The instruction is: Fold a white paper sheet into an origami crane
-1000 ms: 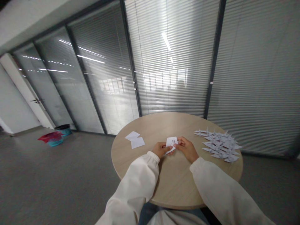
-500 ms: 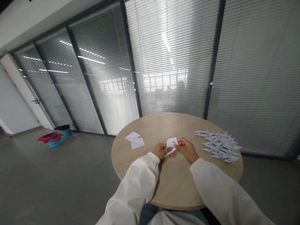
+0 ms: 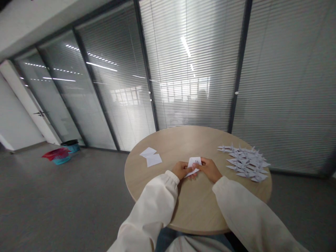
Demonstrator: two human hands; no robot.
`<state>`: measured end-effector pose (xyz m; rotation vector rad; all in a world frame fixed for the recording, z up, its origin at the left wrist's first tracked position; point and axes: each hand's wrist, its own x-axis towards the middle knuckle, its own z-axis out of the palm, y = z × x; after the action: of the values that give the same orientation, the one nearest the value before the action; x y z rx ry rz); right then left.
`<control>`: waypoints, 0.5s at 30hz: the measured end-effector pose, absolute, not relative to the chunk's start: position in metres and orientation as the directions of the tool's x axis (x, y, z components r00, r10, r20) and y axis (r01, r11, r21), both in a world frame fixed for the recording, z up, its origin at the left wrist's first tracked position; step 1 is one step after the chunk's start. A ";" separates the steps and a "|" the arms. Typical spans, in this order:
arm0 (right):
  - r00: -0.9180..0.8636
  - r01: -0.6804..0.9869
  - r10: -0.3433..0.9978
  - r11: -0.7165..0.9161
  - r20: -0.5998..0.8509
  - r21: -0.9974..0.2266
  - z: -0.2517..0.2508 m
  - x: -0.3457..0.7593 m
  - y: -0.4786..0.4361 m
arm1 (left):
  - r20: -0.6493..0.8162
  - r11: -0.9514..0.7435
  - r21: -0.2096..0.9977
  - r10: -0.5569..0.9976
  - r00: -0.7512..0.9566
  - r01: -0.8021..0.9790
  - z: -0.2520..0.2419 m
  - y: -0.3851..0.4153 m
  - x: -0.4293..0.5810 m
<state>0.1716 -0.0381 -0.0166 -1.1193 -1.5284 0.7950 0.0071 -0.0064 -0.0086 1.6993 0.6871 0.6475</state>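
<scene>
At round bench (image 3: 199,206), clamps paper (image 3: 194,160) in fingers of left hand (image 3: 181,170) and right hand (image 3: 211,170), apparently for steadiness; has sheets (image 3: 154,160) left, folded pieces (image 3: 249,162) right, presumably sorted.

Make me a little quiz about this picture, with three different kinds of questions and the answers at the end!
1. True or false: the left hand and the right hand both hold the same white paper.
2. Where on the table is the pile of folded paper shapes? a) left side b) middle c) right side
3. Fill in: the nearer blue bin has a ____ liner.

Key: 1 true; 2 c; 3 red.
</scene>
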 end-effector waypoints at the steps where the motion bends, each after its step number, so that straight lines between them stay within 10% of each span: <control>1: -0.023 0.272 0.938 0.339 0.346 -0.901 -0.018 0.172 -0.037 | 0.067 -0.198 0.974 0.723 0.688 0.113 -0.010 -0.006 0.007; 15: 0.122 0.283 0.923 0.320 0.364 -0.904 -0.020 0.175 -0.031 | 0.099 -0.159 0.985 0.831 0.548 0.063 -0.009 -0.001 0.007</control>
<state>0.1748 -0.0314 -0.0197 -1.1968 -1.4091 0.6861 0.0074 -0.0012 -0.0088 1.6024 0.7755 0.8100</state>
